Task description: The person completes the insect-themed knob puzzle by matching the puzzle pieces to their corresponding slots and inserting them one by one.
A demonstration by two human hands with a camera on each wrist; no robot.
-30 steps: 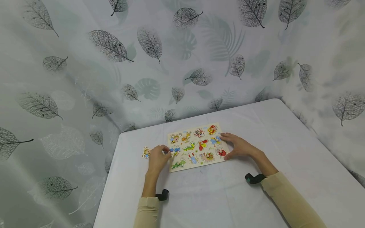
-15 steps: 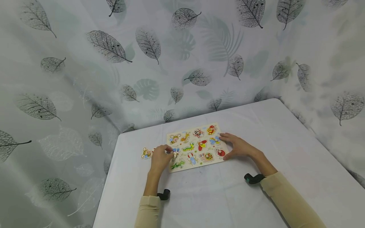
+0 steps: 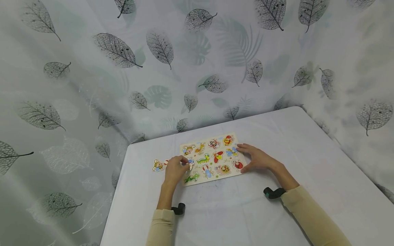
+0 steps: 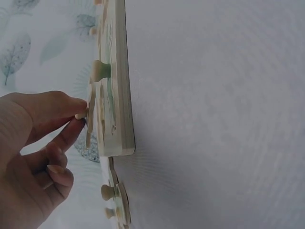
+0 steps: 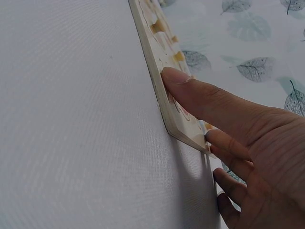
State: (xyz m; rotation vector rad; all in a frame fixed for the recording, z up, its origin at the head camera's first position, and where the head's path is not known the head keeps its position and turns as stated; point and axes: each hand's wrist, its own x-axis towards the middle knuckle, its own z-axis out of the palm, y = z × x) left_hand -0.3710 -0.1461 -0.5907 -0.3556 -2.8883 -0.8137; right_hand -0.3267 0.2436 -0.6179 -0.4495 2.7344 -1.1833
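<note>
A small, thin wooden piece (image 4: 90, 121) with a round pale knob (image 4: 81, 115) is being held by the left hand (image 3: 174, 171): the knob is being pinched between thumb and forefinger, while the other fingers are being left loosely curled. The piece is being held over the left end of the rectangular pale-wood board (image 3: 226, 160) filled with colourful insect shapes, just above the green grasshopper piece (image 3: 192, 177) in the head view. In the left wrist view a slim gap is being shown between the piece and the board's face; its picture is being hidden by the hand.

The board is being steadied by the right hand (image 3: 258, 158), spread wide, with its thumb resting on the face near the front right corner and its fingers along the right edge; nothing is being gripped. For good handling, the piece should be being kept level by its knob, turned to match an outline before being pressed, and the neighbouring knob should be being avoided.

Leftward, room is being limited by a yellow bee piece (image 3: 158, 165) and a red-and-white piece (image 3: 166, 162), partly hidden. White tablecloth (image 3: 221, 212) is being shown in front and, more broadly, rightward; behind, the leaf-patterned curtain (image 3: 203, 58) is being met near the board's far edge.
</note>
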